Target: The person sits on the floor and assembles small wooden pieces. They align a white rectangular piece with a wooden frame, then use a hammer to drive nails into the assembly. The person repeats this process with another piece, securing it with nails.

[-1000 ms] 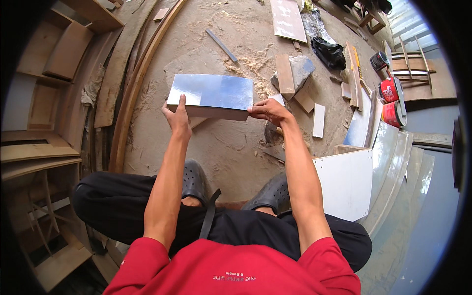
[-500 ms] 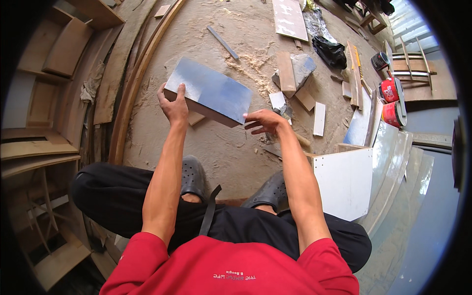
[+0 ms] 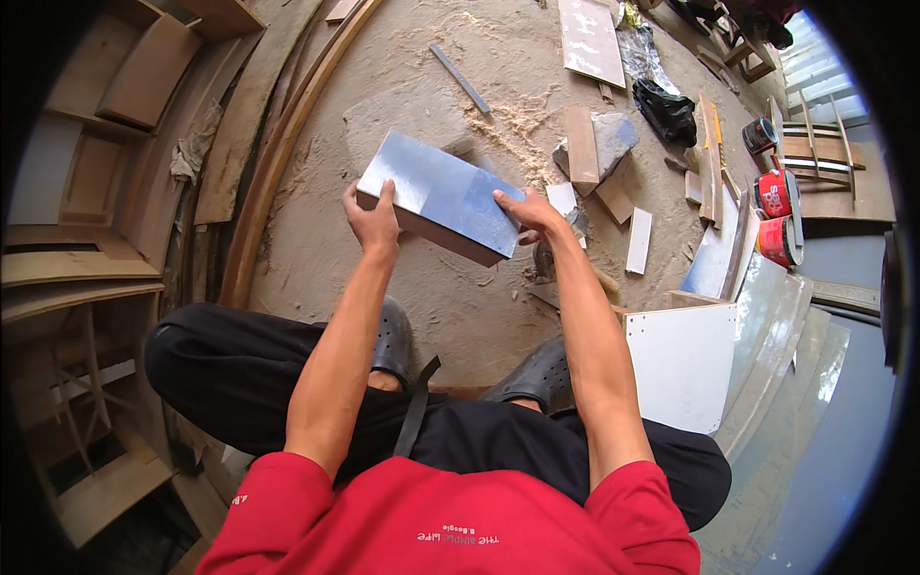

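Between my hands, raised off the floor, is a rectangular wooden box (image 3: pixel 436 192) with a glossy pale-blue top face and a brown side. My left hand (image 3: pixel 372 217) grips its left end, thumb lying on the top edge and fingers around the end. At the opposite end my right hand (image 3: pixel 533 213) has its thumb on the top face. The fingers of that hand are partly hidden behind the box's right end. Below the right hand, a dark tool (image 3: pixel 543 264) lies on the floor, mostly covered by the forearm.
Offcuts lean on a stone block (image 3: pixel 613 139) at right, near a white strip (image 3: pixel 639 241). A white-faced wooden box (image 3: pixel 678 359) stands by my right knee. Red cans (image 3: pixel 772 195) sit farther right. A long plank (image 3: pixel 273 172) and wooden cabinets (image 3: pixel 144 81) line the left. A grey bar (image 3: pixel 460 79) lies ahead.
My right hand has closed onto the box's right end, where it was beside it with fingers apart. The box has shifted a little rightward and nearer in the view; my left hand keeps its grip.
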`<state>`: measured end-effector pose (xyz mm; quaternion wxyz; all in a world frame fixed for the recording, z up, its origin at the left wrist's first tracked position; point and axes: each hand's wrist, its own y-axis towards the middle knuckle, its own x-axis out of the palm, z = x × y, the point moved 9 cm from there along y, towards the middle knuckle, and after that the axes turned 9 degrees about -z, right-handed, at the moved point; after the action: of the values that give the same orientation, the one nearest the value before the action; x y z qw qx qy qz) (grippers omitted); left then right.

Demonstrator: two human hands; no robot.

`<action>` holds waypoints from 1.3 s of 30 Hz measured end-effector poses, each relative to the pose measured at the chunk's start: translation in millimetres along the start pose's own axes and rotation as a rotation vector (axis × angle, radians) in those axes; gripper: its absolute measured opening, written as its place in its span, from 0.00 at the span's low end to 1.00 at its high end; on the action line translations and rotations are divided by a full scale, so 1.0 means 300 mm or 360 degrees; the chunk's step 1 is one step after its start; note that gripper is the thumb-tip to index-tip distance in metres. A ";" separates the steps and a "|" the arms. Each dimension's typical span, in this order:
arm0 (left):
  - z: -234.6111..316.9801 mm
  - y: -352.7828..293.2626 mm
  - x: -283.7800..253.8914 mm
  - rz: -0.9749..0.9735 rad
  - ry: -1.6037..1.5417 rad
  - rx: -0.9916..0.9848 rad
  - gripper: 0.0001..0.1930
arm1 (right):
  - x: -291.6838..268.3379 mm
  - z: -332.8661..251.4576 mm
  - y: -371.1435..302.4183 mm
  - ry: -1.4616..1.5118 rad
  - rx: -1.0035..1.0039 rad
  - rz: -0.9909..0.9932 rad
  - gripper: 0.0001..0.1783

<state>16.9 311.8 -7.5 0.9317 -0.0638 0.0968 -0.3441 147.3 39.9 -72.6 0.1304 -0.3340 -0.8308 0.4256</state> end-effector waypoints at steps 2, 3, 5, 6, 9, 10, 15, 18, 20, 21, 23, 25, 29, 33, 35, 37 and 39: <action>-0.104 -0.030 -0.052 0.0127 -0.0178 0.0039 0.27 | 0.030 -0.080 -0.046 0.0198 -0.0256 0.0069 0.41; -0.144 -0.056 0.001 0.0077 -0.0253 -0.0024 0.28 | -0.051 -0.022 0.062 0.0338 -0.0423 0.0101 0.45; -0.240 -0.099 -0.001 0.0087 -0.0352 -0.0157 0.28 | -0.117 -0.025 0.101 0.0148 -0.0530 0.0501 0.49; -0.278 -0.114 0.005 0.0035 -0.0261 -0.0273 0.27 | -0.149 -0.042 0.096 0.0049 -0.0585 0.0702 0.51; -0.382 -0.146 0.011 -0.0096 -0.0123 -0.0530 0.25 | -0.185 -0.110 0.116 -0.0073 -0.0714 0.0574 0.53; -0.405 -0.150 0.012 -0.0128 -0.0168 -0.0548 0.25 | -0.183 -0.145 0.116 -0.0215 -0.0767 0.0593 0.51; -0.420 -0.150 0.002 -0.0228 -0.0123 -0.0568 0.22 | -0.175 -0.285 0.154 -0.0541 -0.0929 0.0615 0.43; -0.411 -0.128 -0.005 -0.0288 0.0021 -0.0643 0.23 | -0.158 -0.332 0.172 -0.0574 -0.0877 0.0540 0.43; -0.399 -0.106 -0.013 -0.0323 0.0117 -0.0656 0.24 | -0.169 -0.322 0.211 -0.0572 -0.0809 0.0561 0.45; -0.397 -0.095 -0.018 -0.0345 0.0164 -0.0663 0.24 | -0.175 -0.311 0.222 -0.0570 -0.0814 0.0599 0.46; -0.406 -0.071 -0.027 -0.0388 0.0205 -0.0692 0.23 | -0.188 -0.284 0.247 -0.0566 -0.0825 0.0678 0.47; -0.418 -0.059 -0.029 -0.0393 0.0244 -0.0675 0.22 | -0.205 -0.257 0.280 -0.0463 -0.0874 0.0640 0.48; -0.414 -0.067 -0.036 -0.0350 0.0246 -0.0651 0.20 | -0.202 -0.254 0.282 -0.0459 -0.0882 0.0636 0.50; -0.392 -0.064 -0.016 -0.0461 0.0179 -0.0691 0.18 | -0.208 -0.297 0.262 -0.0612 -0.0880 0.0692 0.50; -0.395 -0.062 -0.013 -0.0484 0.0136 -0.0718 0.19 | -0.210 -0.294 0.251 -0.0606 -0.0849 0.0678 0.48; -0.404 -0.065 -0.007 -0.0514 0.0084 -0.0798 0.19 | -0.229 -0.281 0.247 -0.0683 -0.0735 0.0785 0.46; -0.377 -0.064 0.002 -0.0539 0.0024 -0.0927 0.20 | -0.266 -0.270 0.190 -0.0748 -0.0771 0.1036 0.36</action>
<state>-20.2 291.0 -114.0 0.8032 -0.3400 0.1859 -0.4523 272.5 60.7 -63.7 -0.2832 -0.4925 -0.7654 0.3023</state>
